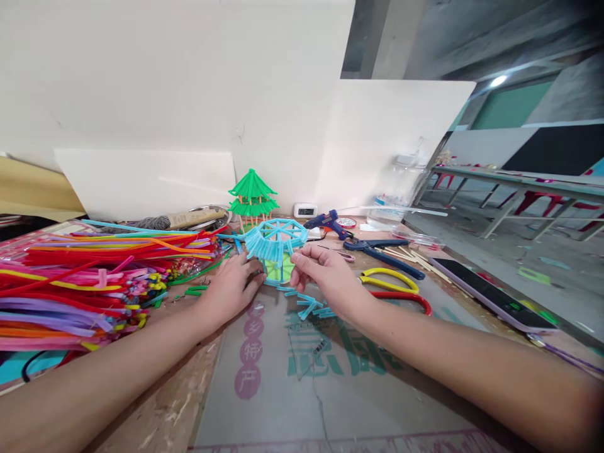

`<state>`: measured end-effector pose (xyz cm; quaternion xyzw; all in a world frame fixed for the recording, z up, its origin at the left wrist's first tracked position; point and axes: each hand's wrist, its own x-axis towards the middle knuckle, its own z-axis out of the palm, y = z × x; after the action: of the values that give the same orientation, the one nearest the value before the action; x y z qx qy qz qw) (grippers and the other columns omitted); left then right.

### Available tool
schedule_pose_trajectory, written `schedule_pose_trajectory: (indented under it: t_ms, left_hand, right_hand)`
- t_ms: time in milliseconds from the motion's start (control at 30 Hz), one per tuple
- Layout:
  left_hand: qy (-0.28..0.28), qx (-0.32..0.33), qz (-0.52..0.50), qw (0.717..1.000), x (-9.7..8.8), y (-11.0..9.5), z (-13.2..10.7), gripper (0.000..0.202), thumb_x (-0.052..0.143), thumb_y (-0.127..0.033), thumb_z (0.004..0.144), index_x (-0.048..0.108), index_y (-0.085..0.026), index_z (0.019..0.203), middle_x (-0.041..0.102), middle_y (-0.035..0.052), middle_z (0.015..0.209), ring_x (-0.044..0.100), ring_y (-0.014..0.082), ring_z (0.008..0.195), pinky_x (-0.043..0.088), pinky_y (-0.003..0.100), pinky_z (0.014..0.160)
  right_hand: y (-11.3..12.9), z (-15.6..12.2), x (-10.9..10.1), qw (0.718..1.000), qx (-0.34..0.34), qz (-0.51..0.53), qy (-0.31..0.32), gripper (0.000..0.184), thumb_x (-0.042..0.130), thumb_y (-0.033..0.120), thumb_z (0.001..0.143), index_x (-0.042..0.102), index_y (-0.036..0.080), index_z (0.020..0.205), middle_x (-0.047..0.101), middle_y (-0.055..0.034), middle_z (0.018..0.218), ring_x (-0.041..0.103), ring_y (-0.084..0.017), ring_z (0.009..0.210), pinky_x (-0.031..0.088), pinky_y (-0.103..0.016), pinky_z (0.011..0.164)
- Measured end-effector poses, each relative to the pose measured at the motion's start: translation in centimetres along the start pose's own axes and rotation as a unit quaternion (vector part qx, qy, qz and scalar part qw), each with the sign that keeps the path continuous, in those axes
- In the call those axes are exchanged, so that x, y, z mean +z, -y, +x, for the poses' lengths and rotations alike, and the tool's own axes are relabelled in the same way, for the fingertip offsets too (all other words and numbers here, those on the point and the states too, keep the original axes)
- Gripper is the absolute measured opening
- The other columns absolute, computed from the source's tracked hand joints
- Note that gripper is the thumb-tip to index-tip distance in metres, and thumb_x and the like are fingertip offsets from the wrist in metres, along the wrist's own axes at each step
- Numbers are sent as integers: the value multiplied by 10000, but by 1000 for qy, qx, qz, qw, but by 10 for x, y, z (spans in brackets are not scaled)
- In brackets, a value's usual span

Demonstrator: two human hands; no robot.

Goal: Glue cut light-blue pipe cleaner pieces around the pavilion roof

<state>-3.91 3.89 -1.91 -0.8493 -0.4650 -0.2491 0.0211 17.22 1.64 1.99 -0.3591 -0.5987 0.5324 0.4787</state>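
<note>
Left hand (236,277): fingers loosely curved beside the lower left of the pavilion; whether the base is gripped cannot be told. Right hand (315,272): thumb and forefinger drawn together at the roof's right edge; whether a strip or the rim is pinched cannot be told.

Light-blue pipe-cleaner pavilion (270,248): placed upright between the hands, at fingertip reach. Judged very light, fuzzy rather than slippery, springy in the roof strips, fragile at the joins; best steadied by the green base (283,272) or posts, the roof being easily crushed.

Blue offcuts (309,307): scattered just nearer than the right fingers. Pipe-cleaner bundles (66,314): heaped left of the left hand. Green two-tiered pavilion (251,185): stood beyond both hands. Glue gun (330,221): laid beyond the right hand.
</note>
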Motion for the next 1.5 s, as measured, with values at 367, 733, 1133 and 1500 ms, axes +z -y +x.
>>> schedule_pose_trajectory:
  t_ms: [367, 733, 1133, 1500]
  left_hand:
    - [10, 5, 15, 1000, -2, -3, 0, 248, 452, -335, 929, 647, -195, 864, 597, 86, 901, 547, 244, 915, 420, 368, 793]
    - [7, 7, 14, 1000, -1, -2, 0, 256, 457, -342, 928, 660, -195, 874, 614, 88, 909, 552, 245, 913, 417, 364, 799]
    - [9, -3, 15, 1000, -2, -2, 0, 263, 435, -341, 940, 645, -191, 890, 613, 89, 914, 553, 255, 935, 414, 383, 814]
    - [10, -8, 17, 1000, 1, 2, 0, 252, 440, -343, 938, 645, -196, 920, 616, 93, 965, 556, 273, 974, 411, 404, 839]
  right_hand:
    - [0, 2, 3, 1000, 6, 27, 5, 272, 688, 418, 776, 576, 172, 752, 664, 6, 578, 568, -102, 485, 463, -231, 519]
    - [1, 5, 1, 995, 53, 73, 41, 294, 748, 405, 719, 599, 152, 703, 660, -4, 575, 572, -105, 478, 469, -243, 511]
    - [11, 2, -14, 988, -65, -140, 11, 343, 560, 535, 868, 529, 201, 794, 588, 32, 552, 539, -119, 502, 422, -253, 522]
    - [62, 9, -23, 761, -336, -551, 65, 290, 618, 322, 880, 604, 186, 1136, 643, -90, 1001, 606, -235, 938, 470, -374, 826]
